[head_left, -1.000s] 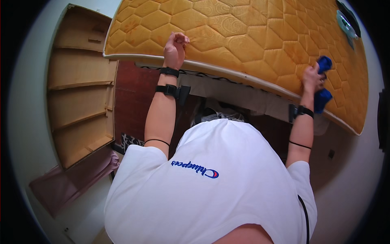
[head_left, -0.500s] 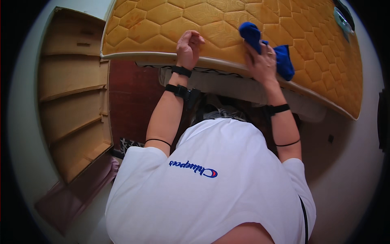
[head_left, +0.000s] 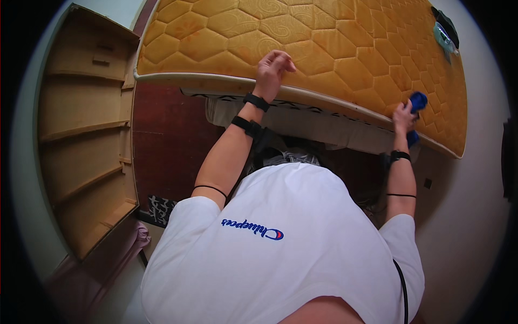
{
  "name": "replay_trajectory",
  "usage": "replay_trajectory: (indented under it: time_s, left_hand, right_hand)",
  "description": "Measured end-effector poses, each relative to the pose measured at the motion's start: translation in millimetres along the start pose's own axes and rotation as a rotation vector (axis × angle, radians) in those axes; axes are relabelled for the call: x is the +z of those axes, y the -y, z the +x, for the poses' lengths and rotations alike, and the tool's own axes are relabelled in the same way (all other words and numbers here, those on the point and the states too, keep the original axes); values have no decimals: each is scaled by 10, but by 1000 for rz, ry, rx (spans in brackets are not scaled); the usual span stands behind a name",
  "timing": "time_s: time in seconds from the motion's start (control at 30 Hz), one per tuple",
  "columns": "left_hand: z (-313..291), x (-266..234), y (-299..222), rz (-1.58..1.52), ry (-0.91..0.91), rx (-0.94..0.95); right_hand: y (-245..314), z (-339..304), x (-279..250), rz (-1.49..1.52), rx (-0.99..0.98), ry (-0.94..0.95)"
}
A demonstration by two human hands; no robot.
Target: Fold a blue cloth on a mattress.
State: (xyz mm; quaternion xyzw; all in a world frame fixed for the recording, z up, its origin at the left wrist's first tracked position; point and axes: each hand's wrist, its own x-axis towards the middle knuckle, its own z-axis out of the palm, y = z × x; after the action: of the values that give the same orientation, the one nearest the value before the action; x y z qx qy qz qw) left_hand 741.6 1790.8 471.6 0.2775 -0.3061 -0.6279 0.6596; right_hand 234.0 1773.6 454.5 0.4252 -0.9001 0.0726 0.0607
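My right hand point(head_left: 402, 117) is closed around a blue cloth point(head_left: 418, 101) at the right part of the near edge of a yellow quilted mattress point(head_left: 302, 51). One end of the cloth sticks up past the fingers. Another part hangs below the hand at the white-piped edge. My left hand point(head_left: 273, 71) hovers over the same edge nearer the middle, its fingers curled together with nothing visible in them. Black straps circle both wrists.
At the left stands a tall wooden frame point(head_left: 83, 135) with cross slats, and pinkish fabric point(head_left: 116, 262) lies below it. A clear, greenish bag point(head_left: 445, 38) and a black item sit at the mattress's far right, beside the pale wall point(head_left: 488, 102). Dark red floor point(head_left: 164, 140) shows under the bed.
My right hand has carried the blue cloth rightward and nearer along the mattress. My left hand has shifted slightly to the right, its fingers still curled.
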Motion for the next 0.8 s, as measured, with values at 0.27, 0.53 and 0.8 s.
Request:
replay_trajectory:
  time_s: [0.27,0.53,0.8]
  left_hand:
    - [36,-106,-30,-313,21,2]
    - [-21,-39,-10,313,-158,132]
    - [-7,-76,-38,304,-323,210]
  right_hand:
    - [1880,-1634,-350,178,-865,-297]
    - [1871,-1483,-472,319,-1084,-91]
    - [59,408,-136,108,-341,-39]
